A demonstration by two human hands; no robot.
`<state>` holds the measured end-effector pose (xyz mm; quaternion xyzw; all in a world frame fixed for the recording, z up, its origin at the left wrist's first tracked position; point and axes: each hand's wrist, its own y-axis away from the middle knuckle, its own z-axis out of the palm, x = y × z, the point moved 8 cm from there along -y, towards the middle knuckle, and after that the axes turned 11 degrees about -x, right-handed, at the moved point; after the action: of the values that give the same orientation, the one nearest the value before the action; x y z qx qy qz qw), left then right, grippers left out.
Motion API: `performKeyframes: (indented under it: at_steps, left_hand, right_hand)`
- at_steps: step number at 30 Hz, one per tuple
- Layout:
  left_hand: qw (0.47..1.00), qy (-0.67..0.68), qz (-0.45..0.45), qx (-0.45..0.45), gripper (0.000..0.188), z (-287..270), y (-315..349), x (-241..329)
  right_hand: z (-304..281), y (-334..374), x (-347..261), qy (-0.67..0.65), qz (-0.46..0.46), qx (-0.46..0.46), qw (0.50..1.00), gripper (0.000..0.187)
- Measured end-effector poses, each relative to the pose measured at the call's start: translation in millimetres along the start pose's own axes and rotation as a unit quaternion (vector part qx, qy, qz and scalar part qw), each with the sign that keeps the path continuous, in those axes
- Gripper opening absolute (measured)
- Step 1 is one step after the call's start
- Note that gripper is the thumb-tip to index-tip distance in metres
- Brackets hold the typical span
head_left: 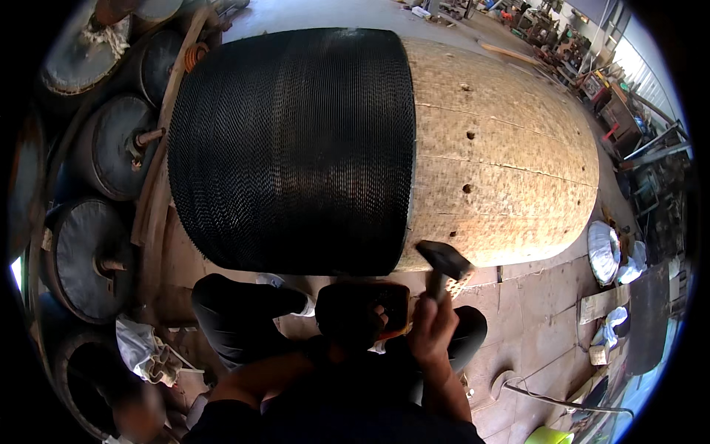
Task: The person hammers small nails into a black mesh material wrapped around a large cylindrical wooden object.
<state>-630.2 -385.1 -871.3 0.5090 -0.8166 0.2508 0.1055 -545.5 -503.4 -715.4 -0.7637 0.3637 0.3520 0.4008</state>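
Note:
In my right hand [435, 329] is a hammer [444, 259], gripped by its handle, with the dark head raised in front of the drum's lower edge. My left forearm reaches in from the lower left toward a brownish container [401, 300] between my knees. Only a small part of my left hand [381, 317] shows at this container; its fingers are mostly in shadow. Before me lies a big wooden drum [510, 148] with seams and several dark holes. Black toothed strips [296, 148] in close rows cover its left part; the right part is bare wood.
At the left, several drums with round end plates [122, 148] and protruding shafts lie beside wooden beams [159, 177]. A white sack [140, 348] rests at lower left. White bundles [603, 253] and a metal stand with a round base [506, 385] are at right. Clutter fills the far right.

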Motion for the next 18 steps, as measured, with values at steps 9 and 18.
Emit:
performKeyframes:
  at_steps: [9, 18]
  left_hand:
    - [0.982, 0.156, -0.056, -0.096, 0.038, -3.8, -16.9, -3.3]
    - [0.990, -0.137, 0.002, -0.012, 0.032, -65.9, -36.6, 24.1]
  right_hand:
    - [8.9, -5.0, 31.5, 0.068, 0.081, -0.033, 0.994, 0.021]
    - [6.7, -22.5, 24.1, 0.179, 0.110, -0.016, 0.978, 0.024]
